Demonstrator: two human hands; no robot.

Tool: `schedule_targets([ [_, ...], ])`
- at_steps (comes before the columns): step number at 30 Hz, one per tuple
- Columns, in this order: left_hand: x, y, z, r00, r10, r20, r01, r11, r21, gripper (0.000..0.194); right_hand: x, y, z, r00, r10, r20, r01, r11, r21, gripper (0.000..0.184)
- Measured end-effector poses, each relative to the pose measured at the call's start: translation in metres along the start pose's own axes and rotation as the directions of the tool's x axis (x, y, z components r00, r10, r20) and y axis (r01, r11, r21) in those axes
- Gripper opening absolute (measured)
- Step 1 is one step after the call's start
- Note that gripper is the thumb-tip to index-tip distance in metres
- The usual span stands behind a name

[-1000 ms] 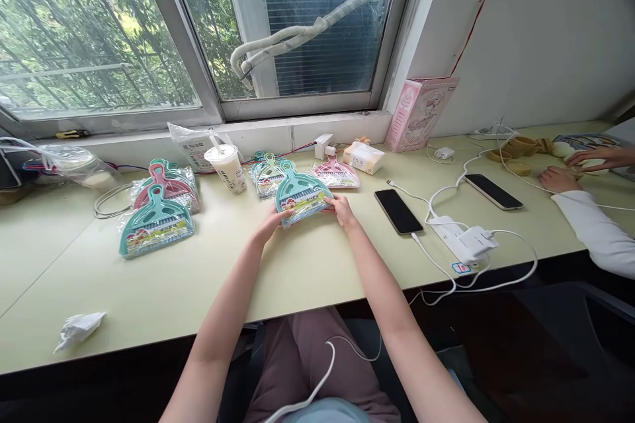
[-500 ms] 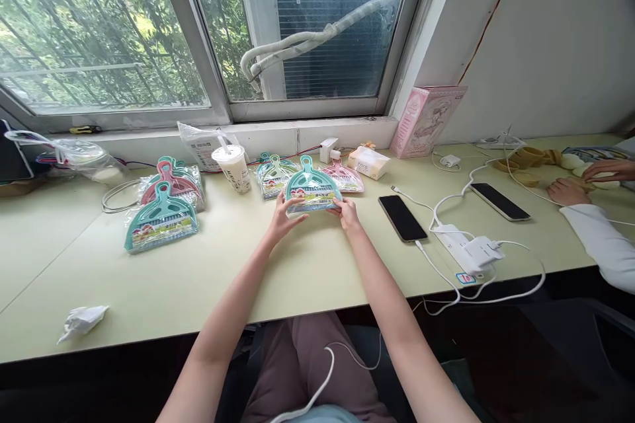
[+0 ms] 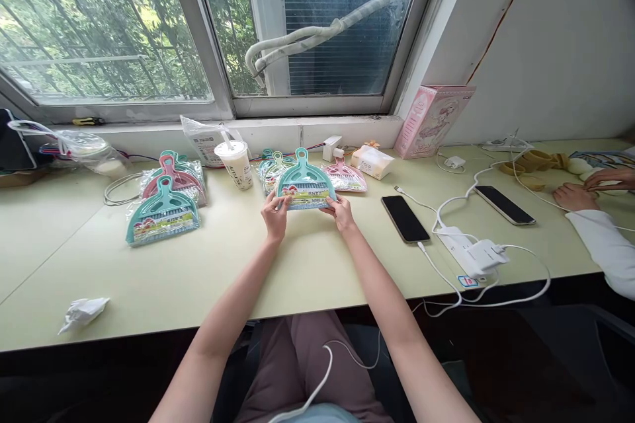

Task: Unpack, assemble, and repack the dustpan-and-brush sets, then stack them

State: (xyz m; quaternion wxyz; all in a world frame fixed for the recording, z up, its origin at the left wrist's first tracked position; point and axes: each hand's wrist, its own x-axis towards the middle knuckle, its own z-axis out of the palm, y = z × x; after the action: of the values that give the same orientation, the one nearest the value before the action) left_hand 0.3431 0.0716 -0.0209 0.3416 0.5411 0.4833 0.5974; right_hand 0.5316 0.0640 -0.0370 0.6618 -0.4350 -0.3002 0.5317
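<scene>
Between my two hands is a teal toy dustpan point(image 3: 306, 178) in clear wrapping, with a printed label and brush bristles showing. My left hand point(image 3: 276, 213) pinches its left lower corner, thumb in front. At the right lower corner, my right hand point(image 3: 340, 211) grips it too. Behind it lie a packed light green dustpan point(image 3: 276, 165) and a packed pink dustpan point(image 3: 343, 176), both partly hidden. To the left, another teal dustpan point(image 3: 163, 215) lies in front of a pink dustpan point(image 3: 179, 178), both wrapped.
A lidded drink cup point(image 3: 235, 165) stands left of the held pack. On the right are a tissue pack point(image 3: 372, 162), a black phone point(image 3: 405, 218), a second phone point(image 3: 505, 205), a power strip point(image 3: 461, 251) and cables. Crumpled tissue point(image 3: 83, 314) lies front left. Another person's hands point(image 3: 575, 197) work far right.
My left hand has closed its fingers on the dustpan's left corner, where they were spread before. The dustpan has shifted slightly left and sits more level. The camera view has moved a little.
</scene>
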Motion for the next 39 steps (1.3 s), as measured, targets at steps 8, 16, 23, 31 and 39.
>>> schedule_targets([
  [8,0.002,0.005,0.005,0.981,-0.053,-0.185,0.000,0.962,-0.274,0.090,-0.009,-0.001,0.008,0.997,-0.051,0.054,0.049,0.998,0.035,0.021],
  [16,0.021,-0.008,-0.001,0.949,-0.276,0.154,0.316,0.828,-0.463,0.044,-0.010,-0.002,0.008,0.995,-0.037,0.096,0.029,0.996,0.082,0.024],
  [23,0.010,0.001,0.005,0.951,-0.237,0.200,0.297,0.880,-0.371,0.056,-0.009,-0.008,0.003,0.993,-0.040,0.113,0.051,0.994,-0.095,0.030],
  [31,0.010,-0.011,0.005,0.955,-0.218,0.201,0.275,0.905,-0.324,0.060,-0.007,0.001,0.006,0.998,-0.045,0.051,0.058,0.956,-0.289,0.044],
  [39,0.009,0.000,-0.004,0.940,-0.252,0.229,0.310,0.910,-0.275,0.060,0.001,0.003,-0.003,0.978,-0.036,0.204,0.101,0.943,-0.317,0.040],
])
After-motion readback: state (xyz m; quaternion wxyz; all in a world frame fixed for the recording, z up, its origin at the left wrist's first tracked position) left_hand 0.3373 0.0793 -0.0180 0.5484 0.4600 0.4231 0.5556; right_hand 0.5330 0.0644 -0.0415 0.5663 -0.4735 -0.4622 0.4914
